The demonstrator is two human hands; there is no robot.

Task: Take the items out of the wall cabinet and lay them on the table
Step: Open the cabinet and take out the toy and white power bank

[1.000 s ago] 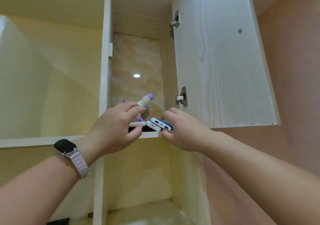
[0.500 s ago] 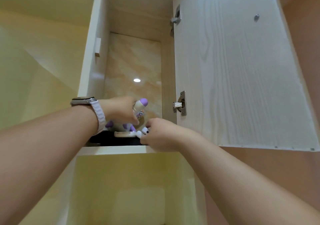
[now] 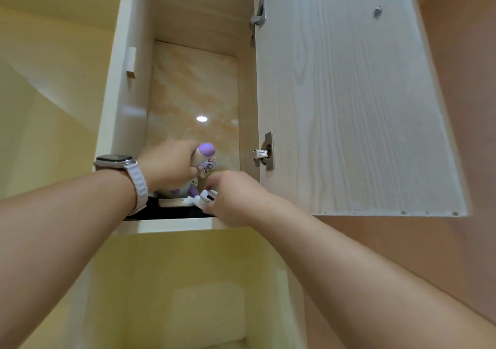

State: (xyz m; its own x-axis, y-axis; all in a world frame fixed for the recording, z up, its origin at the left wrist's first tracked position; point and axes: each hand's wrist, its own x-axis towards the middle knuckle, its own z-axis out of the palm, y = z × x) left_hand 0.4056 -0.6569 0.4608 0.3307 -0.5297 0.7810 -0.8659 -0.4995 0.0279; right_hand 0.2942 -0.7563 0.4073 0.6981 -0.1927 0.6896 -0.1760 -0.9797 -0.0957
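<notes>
My left hand is wrapped round the body of a purple-capped bottle standing on the cabinet shelf; it looks like light, smooth plastic, so I judge a grip round the middle safest. My right hand has its fingers closed on a small white gadget at the shelf's front edge, stiff and probably slippery. The compartment is narrow, with the open door close on my right, so straight out towards me looks clearest.

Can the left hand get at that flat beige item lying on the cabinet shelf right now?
Probably not at once: the left hand is wrapped around the purple-capped bottle, so it is occupied. The flat beige item itself lies uncovered just below it, beside the right hand.
</notes>
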